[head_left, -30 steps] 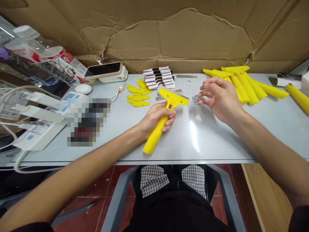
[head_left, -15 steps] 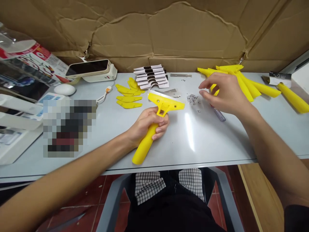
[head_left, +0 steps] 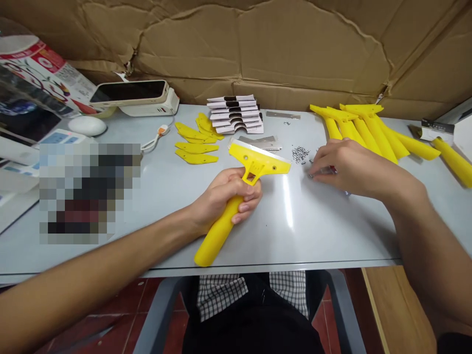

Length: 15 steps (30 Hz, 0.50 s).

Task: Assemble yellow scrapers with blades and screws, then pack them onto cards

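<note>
My left hand is wrapped round the handle of a yellow scraper, its wide head tilted up over the table. A thin metal blade lies along the head's top edge, and two holes show in the head. Just right of a small pile of screws, my right hand is down at the tabletop, thumb and fingertips pinched on a single screw. A screwdriver lies under that hand, mostly hidden.
Loose yellow plates lie left of stacked paper-wrapped blades. Several yellow scraper handles are piled at the back right. A phone rests on a white device, near a mouse. Cardboard stands behind.
My right hand has come down to the table and closed its fingertips on a lone screw beside the pile. My left hand still grips the scraper.
</note>
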Each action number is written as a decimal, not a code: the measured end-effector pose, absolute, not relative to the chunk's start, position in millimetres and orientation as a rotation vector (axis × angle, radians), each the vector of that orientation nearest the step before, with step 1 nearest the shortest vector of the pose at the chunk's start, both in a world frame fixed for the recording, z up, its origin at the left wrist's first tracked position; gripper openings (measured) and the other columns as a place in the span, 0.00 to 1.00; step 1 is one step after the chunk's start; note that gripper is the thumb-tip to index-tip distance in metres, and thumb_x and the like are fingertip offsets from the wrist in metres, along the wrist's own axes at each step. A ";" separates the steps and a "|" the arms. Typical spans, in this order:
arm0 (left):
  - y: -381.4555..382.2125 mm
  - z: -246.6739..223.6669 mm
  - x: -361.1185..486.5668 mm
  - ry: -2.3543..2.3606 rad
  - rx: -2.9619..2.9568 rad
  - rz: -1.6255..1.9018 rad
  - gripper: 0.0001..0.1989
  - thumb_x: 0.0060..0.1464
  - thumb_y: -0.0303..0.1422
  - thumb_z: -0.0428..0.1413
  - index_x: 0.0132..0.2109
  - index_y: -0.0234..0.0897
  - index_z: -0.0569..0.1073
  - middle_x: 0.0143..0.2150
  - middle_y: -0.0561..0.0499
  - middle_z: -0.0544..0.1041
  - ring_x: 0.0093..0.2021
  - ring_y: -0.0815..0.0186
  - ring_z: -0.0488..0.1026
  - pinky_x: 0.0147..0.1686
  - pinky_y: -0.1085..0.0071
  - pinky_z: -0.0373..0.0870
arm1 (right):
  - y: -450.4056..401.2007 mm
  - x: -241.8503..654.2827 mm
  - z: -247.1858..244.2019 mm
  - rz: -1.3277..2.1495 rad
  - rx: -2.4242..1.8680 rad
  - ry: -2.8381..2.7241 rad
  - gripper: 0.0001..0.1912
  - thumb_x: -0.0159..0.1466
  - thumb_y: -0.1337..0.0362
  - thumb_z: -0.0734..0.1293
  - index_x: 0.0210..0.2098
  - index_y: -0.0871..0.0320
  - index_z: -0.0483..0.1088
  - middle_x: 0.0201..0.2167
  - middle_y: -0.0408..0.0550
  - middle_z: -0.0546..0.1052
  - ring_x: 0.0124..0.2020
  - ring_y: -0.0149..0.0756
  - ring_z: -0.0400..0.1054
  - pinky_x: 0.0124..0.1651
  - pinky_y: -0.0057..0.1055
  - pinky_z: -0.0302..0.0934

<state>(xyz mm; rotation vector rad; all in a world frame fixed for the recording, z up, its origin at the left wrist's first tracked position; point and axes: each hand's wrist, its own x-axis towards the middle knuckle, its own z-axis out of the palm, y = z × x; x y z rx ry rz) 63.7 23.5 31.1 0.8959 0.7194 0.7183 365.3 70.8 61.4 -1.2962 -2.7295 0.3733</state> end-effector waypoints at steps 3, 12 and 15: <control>22.8 31.7 64.2 0.737 0.899 0.736 0.14 0.49 0.33 0.65 0.24 0.39 0.67 0.19 0.56 0.62 0.15 0.74 0.55 0.11 0.77 0.53 | 69.5 363.0 61.2 0.353 -1.294 -2.726 0.11 0.67 0.64 0.69 0.36 0.47 0.86 0.40 0.49 0.85 0.46 0.51 0.76 0.50 0.50 0.67; 25.0 28.1 62.1 0.769 0.835 0.686 0.23 0.54 0.46 0.65 0.22 0.38 0.68 0.18 0.54 0.61 0.15 0.73 0.58 0.12 0.77 0.55 | 70.0 358.7 62.9 0.389 -1.351 -2.706 0.12 0.66 0.65 0.68 0.34 0.49 0.86 0.37 0.49 0.84 0.42 0.47 0.74 0.46 0.46 0.66; 24.9 27.9 62.7 0.776 0.842 0.678 0.23 0.56 0.45 0.65 0.22 0.38 0.68 0.18 0.54 0.61 0.14 0.73 0.58 0.12 0.77 0.56 | 72.4 356.5 57.0 0.369 -1.355 -2.678 0.13 0.65 0.65 0.67 0.33 0.50 0.85 0.35 0.50 0.83 0.39 0.47 0.74 0.44 0.45 0.65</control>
